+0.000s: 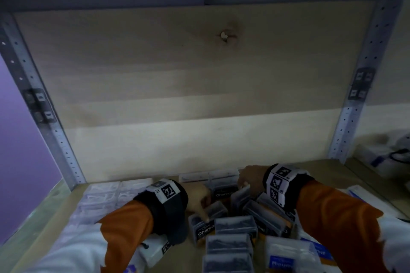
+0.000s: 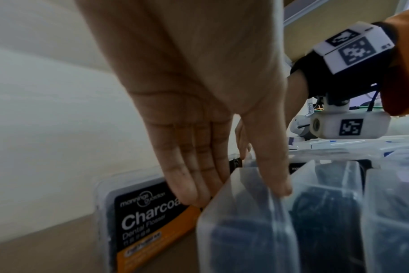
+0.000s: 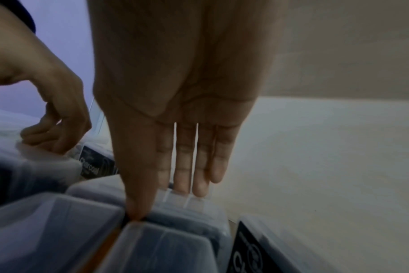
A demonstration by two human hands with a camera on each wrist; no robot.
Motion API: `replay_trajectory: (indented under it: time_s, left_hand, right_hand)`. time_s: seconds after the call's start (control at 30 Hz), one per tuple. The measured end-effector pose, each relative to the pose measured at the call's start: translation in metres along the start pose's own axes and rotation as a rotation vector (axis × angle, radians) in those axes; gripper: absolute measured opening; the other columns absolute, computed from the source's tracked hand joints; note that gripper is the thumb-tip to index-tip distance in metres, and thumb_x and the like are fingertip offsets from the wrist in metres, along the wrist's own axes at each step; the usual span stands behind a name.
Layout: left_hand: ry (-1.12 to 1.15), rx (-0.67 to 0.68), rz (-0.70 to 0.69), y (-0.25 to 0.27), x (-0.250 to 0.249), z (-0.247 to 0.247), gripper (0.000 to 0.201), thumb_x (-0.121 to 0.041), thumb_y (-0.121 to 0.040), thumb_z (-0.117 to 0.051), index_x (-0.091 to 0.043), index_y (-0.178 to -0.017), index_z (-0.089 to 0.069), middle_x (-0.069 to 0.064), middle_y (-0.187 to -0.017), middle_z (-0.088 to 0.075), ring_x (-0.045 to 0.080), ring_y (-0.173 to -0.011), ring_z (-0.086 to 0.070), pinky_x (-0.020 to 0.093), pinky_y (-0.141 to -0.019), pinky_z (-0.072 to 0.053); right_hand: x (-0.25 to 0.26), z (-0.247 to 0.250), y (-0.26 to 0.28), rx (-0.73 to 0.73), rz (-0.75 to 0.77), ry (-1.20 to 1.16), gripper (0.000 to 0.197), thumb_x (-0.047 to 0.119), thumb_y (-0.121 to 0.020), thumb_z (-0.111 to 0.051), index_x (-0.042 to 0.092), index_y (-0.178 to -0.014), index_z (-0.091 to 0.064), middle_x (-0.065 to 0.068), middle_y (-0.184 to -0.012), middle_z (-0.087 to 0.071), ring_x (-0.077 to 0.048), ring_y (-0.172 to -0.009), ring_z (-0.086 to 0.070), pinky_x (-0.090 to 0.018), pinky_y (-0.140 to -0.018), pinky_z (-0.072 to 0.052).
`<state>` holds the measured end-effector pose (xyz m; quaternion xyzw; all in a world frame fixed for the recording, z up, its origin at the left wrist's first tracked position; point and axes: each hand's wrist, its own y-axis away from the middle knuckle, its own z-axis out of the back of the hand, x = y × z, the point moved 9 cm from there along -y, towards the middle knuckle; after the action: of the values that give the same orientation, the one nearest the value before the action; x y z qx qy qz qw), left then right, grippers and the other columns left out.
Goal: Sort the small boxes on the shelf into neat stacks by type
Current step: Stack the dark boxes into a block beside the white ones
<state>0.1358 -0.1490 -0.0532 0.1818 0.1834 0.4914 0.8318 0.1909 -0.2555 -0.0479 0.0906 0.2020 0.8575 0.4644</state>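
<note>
Wood back panel (image 1: 155,86): pale, smooth, one knot.
Shelf board (image 1: 40,221): flat, tan.
Flosser boxes (image 1: 235,225): clear hard plastic, rectangular, dark contents, clustered mid-shelf.
Left hand (image 2: 199,129): thumb and fingers pinch clear box (image 2: 240,221).
Right hand (image 3: 175,110): pinches upright box (image 3: 187,221) top.

- My sleeves (image 1: 126,217) are orange on the forearms and white further up, with a jagged edge where the colours meet.
- Black wristbands (image 1: 170,210) wrap both wrists.
- White blocks (image 1: 163,190) printed with black-and-white square codes sit on each band.
- Under my right wrist hangs a white camera pod (image 2: 348,127) with its own code, fed by green and blue cables (image 2: 372,103).
- My left hand (image 1: 197,197) and right hand (image 1: 250,178) are bare.
</note>
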Motion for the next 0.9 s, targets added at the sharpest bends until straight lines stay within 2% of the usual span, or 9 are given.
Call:
replay_trajectory:
  time_s: [0.13,0.23,0.33,0.4,0.47,0.53,0.6,0.77,0.9]
  left_hand:
    - [-0.018,-0.039,0.002,0.002,0.001,0.001,0.044,-0.027,-0.085,-0.067,0.006,-0.112,-0.058,0.01,-0.089,-0.049,0.018,-0.078,-0.045,0.02,-0.049,-0.031]
    - [-0.051,-0.045,0.013,0.004,0.002,0.001,0.042,-0.024,-0.084,-0.067,0.006,-0.112,-0.057,0.015,-0.092,-0.053,0.018,-0.079,-0.045,0.018,-0.05,-0.031]
    - [-0.086,-0.008,0.049,0.009,0.005,0.001,0.036,-0.024,-0.085,-0.066,0.002,-0.108,-0.058,0.01,-0.088,-0.049,0.02,-0.075,-0.045,0.025,-0.056,-0.035]
    - [-0.105,0.002,0.071,0.011,0.009,0.002,0.02,-0.023,-0.085,-0.066,-0.007,-0.089,-0.055,0.007,-0.075,-0.047,0.015,-0.058,-0.04,0.021,-0.049,-0.03]
    - [-0.122,-0.005,0.094,0.013,0.014,0.003,0.032,-0.023,-0.086,-0.066,-0.012,-0.067,-0.043,0.001,-0.062,-0.038,0.009,-0.051,-0.033,0.019,-0.046,-0.026]
    - [-0.136,-0.009,0.103,0.015,0.017,0.003,0.043,-0.023,-0.086,-0.066,-0.016,-0.059,-0.033,-0.001,-0.06,-0.034,0.009,-0.051,-0.031,0.019,-0.045,-0.024]
    - [-0.146,-0.019,0.107,0.014,0.02,0.004,0.043,-0.022,-0.086,-0.066,-0.016,-0.059,-0.032,-0.001,-0.06,-0.034,0.01,-0.05,-0.03,0.02,-0.045,-0.024]
    - [-0.148,-0.043,0.096,0.014,0.02,0.003,0.026,-0.022,-0.085,-0.066,-0.012,-0.074,-0.044,0.003,-0.063,-0.037,0.01,-0.05,-0.03,0.021,-0.046,-0.024]
    - [-0.159,-0.038,0.082,0.015,0.015,0.002,0.028,-0.023,-0.085,-0.066,-0.008,-0.087,-0.043,-0.001,-0.061,-0.031,0.01,-0.051,-0.028,0.016,-0.042,-0.026]
  right_hand:
    - [0.003,-0.006,-0.004,0.031,-0.006,0.035,0.011,0.008,-0.09,-0.058,0.012,-0.09,-0.068,-0.02,-0.095,-0.062,-0.015,-0.075,-0.05,-0.024,-0.073,-0.032]
    - [0.006,-0.006,-0.011,0.029,0.05,0.054,0.049,0.005,-0.089,-0.058,0.024,-0.054,-0.03,0.001,-0.057,-0.028,-0.007,-0.051,-0.023,-0.026,-0.064,-0.029]
    - [0.006,0.002,-0.006,-0.027,-0.019,0.133,0.012,0.019,-0.086,-0.063,0.024,-0.076,-0.058,0.001,-0.068,-0.047,-0.004,-0.053,-0.031,-0.023,-0.064,-0.037]
    - [0.01,-0.003,-0.01,0.017,0.034,0.143,0.027,0.018,-0.088,-0.061,0.007,-0.112,-0.065,-0.012,-0.102,-0.064,-0.014,-0.065,-0.051,-0.029,-0.07,-0.043]
    - [0.02,-0.003,-0.009,0.032,0.097,0.136,0.035,0.014,-0.089,-0.06,0.0,-0.12,-0.06,-0.02,-0.121,-0.06,-0.02,-0.087,-0.057,-0.031,-0.075,-0.044]
    - [0.03,0.0,-0.007,0.025,0.132,0.133,0.008,0.011,-0.088,-0.06,0.008,-0.084,-0.066,-0.025,-0.087,-0.06,-0.016,-0.069,-0.047,-0.024,-0.061,-0.036]
    - [0.036,0.001,-0.013,-0.021,0.181,0.111,0.044,0.01,-0.089,-0.059,0.023,-0.053,-0.037,-0.004,-0.056,-0.036,-0.011,-0.049,-0.027,-0.02,-0.051,-0.026]
    - [0.047,0.003,-0.006,-0.016,0.219,0.107,0.045,0.013,-0.091,-0.057,0.02,-0.053,-0.035,0.004,-0.055,-0.026,-0.008,-0.047,-0.023,-0.022,-0.047,-0.024]
    - [0.039,0.001,-0.008,-0.016,0.165,0.06,0.026,0.017,-0.09,-0.06,-0.007,-0.099,-0.065,-0.019,-0.08,-0.06,-0.018,-0.053,-0.037,-0.027,-0.06,-0.035]
